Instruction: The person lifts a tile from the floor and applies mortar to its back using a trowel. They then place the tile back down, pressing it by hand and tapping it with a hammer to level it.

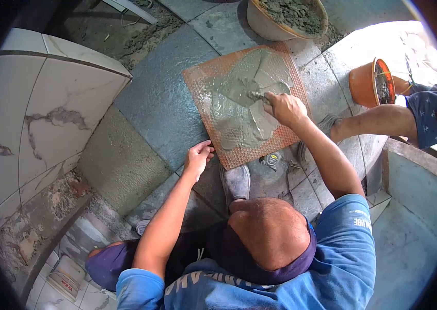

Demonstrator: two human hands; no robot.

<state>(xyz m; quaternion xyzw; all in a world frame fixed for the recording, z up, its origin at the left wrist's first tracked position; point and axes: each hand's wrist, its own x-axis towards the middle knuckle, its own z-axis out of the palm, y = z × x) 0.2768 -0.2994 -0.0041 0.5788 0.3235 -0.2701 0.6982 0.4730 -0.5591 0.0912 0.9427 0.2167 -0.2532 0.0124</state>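
Note:
A square tile (pixel 298 82) lies with its orange-brown, ridged back facing up, much of it coated in wet grey cement paste (pixel 228 124). My right hand (pixel 286 109) is closed round the handle of a trowel (pixel 255 95), over the middle of the coated area. Paste smears the trowel, so its blade edges are hard to make out. At the tile's left edge, near its lower corner, is my left hand (pixel 197 159), its fingers curled against the edge. A tape measure (pixel 270 160) rests on the floor just below the tile.
A bucket of mortar (pixel 275 26) stands beyond the tile, and an orange bucket (pixel 364 85) at the right. Another person's leg (pixel 378 123) reaches in from the right. Marble-look wall tiles (pixel 53 113) rise at the left. Laid grey tiles (pixel 161 88) border the work.

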